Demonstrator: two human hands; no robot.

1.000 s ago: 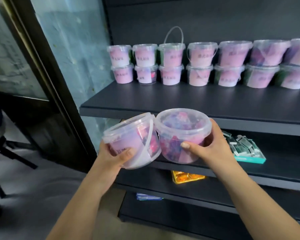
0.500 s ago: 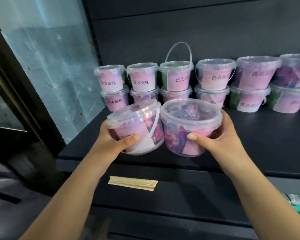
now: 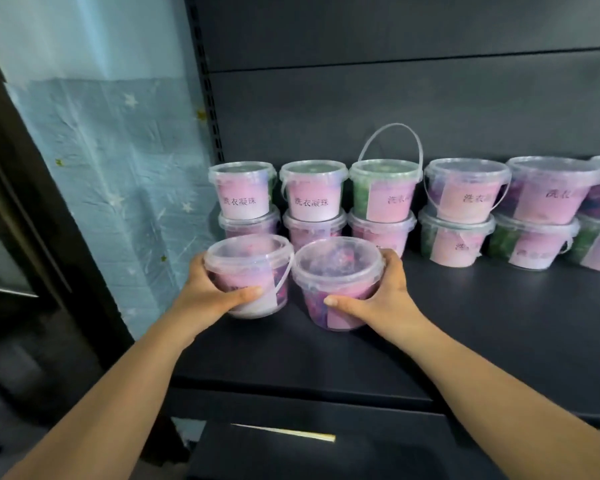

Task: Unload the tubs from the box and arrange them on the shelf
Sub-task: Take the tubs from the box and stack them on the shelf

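Plastic left tub (image 3: 250, 268) and right tub (image 3: 338, 275), gripped in my left hand (image 3: 205, 296) and right hand (image 3: 392, 296), are upright just before the stacked row (image 3: 312, 199).

We seem to be in a shop. A dark metal shelf (image 3: 482, 323) hung on a slotted upright (image 3: 211, 109) carries identical labelled tubs (image 3: 313, 194), stacked two high in a row like stock. A lower tier (image 3: 378, 455) holds pale sticks (image 3: 291, 434).
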